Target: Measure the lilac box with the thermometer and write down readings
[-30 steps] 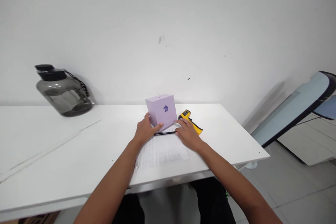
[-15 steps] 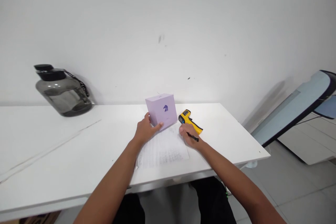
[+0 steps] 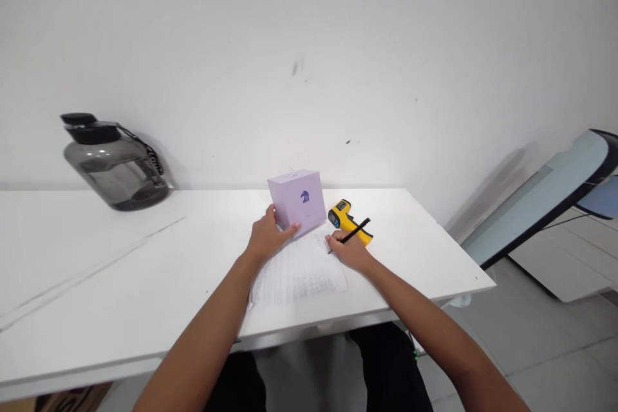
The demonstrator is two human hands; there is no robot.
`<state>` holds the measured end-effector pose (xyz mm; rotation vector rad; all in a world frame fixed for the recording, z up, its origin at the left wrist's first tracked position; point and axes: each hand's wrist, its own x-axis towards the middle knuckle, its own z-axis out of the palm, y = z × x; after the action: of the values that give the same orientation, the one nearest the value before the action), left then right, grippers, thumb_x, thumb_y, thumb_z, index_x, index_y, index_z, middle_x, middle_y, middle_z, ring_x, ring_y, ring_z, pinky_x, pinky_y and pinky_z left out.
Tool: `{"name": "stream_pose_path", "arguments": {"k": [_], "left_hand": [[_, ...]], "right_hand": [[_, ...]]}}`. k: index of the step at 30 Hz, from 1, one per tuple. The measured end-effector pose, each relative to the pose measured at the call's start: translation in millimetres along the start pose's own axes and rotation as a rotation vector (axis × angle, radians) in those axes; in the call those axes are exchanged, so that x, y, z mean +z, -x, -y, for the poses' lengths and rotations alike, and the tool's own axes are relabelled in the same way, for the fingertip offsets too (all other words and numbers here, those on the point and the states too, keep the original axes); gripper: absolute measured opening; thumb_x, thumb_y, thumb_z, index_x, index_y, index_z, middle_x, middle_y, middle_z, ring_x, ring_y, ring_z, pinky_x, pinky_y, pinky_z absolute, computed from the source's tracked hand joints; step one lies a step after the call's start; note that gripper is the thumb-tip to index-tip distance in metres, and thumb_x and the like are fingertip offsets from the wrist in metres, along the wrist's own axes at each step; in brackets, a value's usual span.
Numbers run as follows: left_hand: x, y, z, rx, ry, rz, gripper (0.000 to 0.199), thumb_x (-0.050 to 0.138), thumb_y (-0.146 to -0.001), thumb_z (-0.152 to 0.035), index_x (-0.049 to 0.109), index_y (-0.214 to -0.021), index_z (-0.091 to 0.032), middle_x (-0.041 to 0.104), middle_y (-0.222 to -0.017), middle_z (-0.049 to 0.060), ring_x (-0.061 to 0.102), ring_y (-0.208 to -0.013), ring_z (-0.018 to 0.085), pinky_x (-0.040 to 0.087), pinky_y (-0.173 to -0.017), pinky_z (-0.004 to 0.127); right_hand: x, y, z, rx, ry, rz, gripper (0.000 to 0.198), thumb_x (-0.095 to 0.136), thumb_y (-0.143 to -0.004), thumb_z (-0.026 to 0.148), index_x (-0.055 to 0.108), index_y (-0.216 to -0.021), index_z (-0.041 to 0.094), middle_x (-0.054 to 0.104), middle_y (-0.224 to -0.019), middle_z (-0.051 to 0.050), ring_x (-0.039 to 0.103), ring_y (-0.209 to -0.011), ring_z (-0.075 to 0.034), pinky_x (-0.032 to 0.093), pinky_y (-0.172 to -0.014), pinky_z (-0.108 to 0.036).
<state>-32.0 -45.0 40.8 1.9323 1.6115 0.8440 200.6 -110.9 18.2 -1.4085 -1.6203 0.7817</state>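
Observation:
My left hand [image 3: 269, 235] grips the lower left of a lilac box [image 3: 303, 203], thumb on its front face, fingers behind. The box is tilted and bears a dark horse-head mark. My right hand [image 3: 351, 251] is closed round a black pen [image 3: 358, 229], whose tip points down at the right side of a sheet of paper [image 3: 299, 277]. Rows of marks cover much of the sheet, too blurred to read. Just beyond my right hand lies a yellow and black infrared thermometer [image 3: 342, 211], its handle partly hidden by the hand and pen.
A large grey water bottle [image 3: 116, 167] with a black lid stands at the back left of the white table [image 3: 145, 283]. Behind is a white wall. A pale blue panel with a dark edge [image 3: 535, 196] leans on the right, past the table's edge.
My right hand has turned the pen: its rear end now points up and right, and its tip has come down by the paper. My left hand and the box have barely moved.

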Motion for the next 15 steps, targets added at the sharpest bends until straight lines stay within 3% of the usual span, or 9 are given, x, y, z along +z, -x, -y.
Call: {"name": "stream_pose_path", "arguments": {"k": [6,11,15], "left_hand": [[0.2,-0.1,1.0,0.0,0.0,-0.006,0.078,0.064,-0.075,-0.066,0.044,-0.135,-0.02,0.068,-0.122,0.012,0.065,-0.108,0.031,0.05,-0.089,0.042],[0.3,-0.3,2.1,0.001,-0.002,-0.003,0.076,0.063,-0.076,-0.066,0.045,-0.133,-0.021,0.069,-0.12,0.012,0.065,-0.104,0.03,0.05,-0.087,0.042],[1.1,-1.1,2.7,0.001,0.017,-0.008,0.075,0.064,-0.075,-0.066,0.046,-0.132,-0.021,0.069,-0.121,0.012,0.065,-0.106,0.03,0.05,-0.088,0.042]], "right_hand": [[0.0,-2.0,-1.6,0.036,0.059,0.04,0.034,0.053,-0.084,0.041,0.054,-0.057,0.021,0.054,-0.06,0.0,0.05,-0.065,-0.015,0.036,-0.061,-0.028],[-0.9,-1.6,-1.2,0.044,0.064,0.095,0.039,0.053,-0.085,0.044,0.045,-0.053,0.021,0.046,-0.054,0.002,0.044,-0.058,-0.013,0.032,-0.057,-0.028],[-1.0,-2.0,-0.2,0.022,0.048,0.064,0.04,0.051,-0.086,0.043,0.043,-0.053,0.022,0.046,-0.054,0.002,0.045,-0.059,-0.013,0.033,-0.059,-0.028]]}}
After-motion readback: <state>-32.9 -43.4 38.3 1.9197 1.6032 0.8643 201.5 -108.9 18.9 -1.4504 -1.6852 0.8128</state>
